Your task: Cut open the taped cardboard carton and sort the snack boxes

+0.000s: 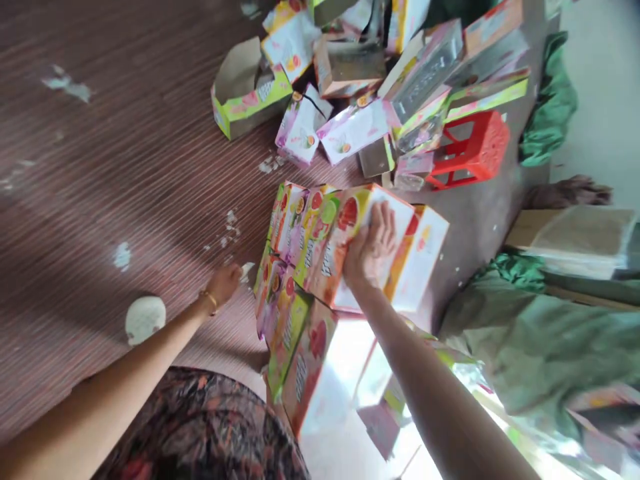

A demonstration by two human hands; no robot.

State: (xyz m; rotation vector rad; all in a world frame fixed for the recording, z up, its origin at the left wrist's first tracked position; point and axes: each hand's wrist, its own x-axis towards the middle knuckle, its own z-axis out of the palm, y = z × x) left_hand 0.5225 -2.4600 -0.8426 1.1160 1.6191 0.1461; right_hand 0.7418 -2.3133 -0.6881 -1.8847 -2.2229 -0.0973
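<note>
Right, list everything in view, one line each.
flat box stack: one overlapping row, count unclear, fruit print in pink, green and orange, centre of floor.
top box: one, white and orange, under the right hand.
loose boxes: a heap, too many to count, pink, green and white, top centre.
open box: one, green and pink, left of the heap.
stool: one, red, on its side right of the heap.
green cloth: one, right side.
round lump: one, off-white, on the floor at left.
floor: brown, striped, with white scraps.
left hand: holds a small white bit beside the stack.
right hand: flat on the top box.
</note>
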